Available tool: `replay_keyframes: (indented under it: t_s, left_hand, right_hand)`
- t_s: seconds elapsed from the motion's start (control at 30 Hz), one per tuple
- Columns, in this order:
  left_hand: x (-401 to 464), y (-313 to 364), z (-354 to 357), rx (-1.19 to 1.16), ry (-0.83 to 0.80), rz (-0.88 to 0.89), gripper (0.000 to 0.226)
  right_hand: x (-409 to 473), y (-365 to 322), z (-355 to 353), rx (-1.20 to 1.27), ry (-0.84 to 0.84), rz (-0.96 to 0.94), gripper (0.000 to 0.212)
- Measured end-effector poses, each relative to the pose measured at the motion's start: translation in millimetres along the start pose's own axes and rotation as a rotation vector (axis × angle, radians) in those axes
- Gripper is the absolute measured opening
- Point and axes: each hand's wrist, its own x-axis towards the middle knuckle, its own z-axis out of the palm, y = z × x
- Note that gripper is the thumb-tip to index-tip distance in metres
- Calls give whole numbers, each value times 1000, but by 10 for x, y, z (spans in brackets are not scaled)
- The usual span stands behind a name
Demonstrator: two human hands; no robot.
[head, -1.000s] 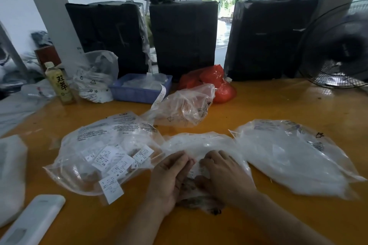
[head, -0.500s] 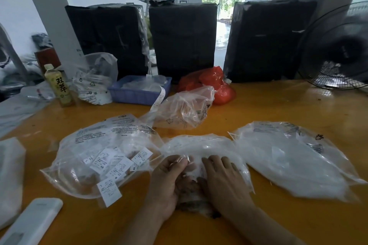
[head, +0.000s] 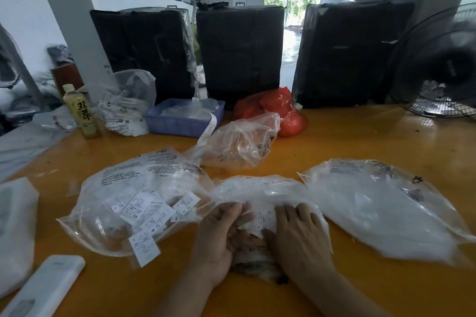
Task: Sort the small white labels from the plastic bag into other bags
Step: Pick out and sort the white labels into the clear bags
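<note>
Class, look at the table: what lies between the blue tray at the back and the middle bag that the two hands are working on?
In the head view, a crumpled clear plastic bag lies between the blue tray and the middle bag. A white label strip hangs from the tray beside it.

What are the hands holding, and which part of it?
The left hand pinches the near end of the middle plastic bag, where the labels are. The right hand lies flat on that bag, pressing rather than gripping.
</note>
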Motion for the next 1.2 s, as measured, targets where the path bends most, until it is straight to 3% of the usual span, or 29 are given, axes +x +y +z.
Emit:
replay_keyframes:
  t_s: [0.07,0.2,0.4,0.53,0.7,0.83,1.0,1.1,1.2]
  left_hand:
    - [-3,3,6,-7,-15,-3,10]
    - [-18,26,14,9,-55,18,5]
    - [-3,15,-16,37,-63,26,5]
    - [-10,9,-8,78,-35,36,8]
    - [-53,21,15,160,10,57,9]
    - [-72,12,14,178,12,76,9]
    - [-42,-23,-8,203,24,93,12]
    - [-23,-26,-28,197,26,82,12]
    - [6,-46,-41,164,21,69,13]
  right_hand:
    - [-13,3,-26,-46,-37,-5,57]
    - [-11,3,-51,-64,-53,-92,30]
    - [-1,-6,-90,-37,-32,-167,22]
    - [-28,-17,-91,26,-19,-189,27]
    - [-25,25,-67,204,113,-152,29]
    - [-9,93,-54,73,55,-43,53]
    - [-46,54,-22,67,7,-151,44]
    - [-37,27,-87,301,105,-95,44]
    - [-2,85,-205,916,123,153,51]
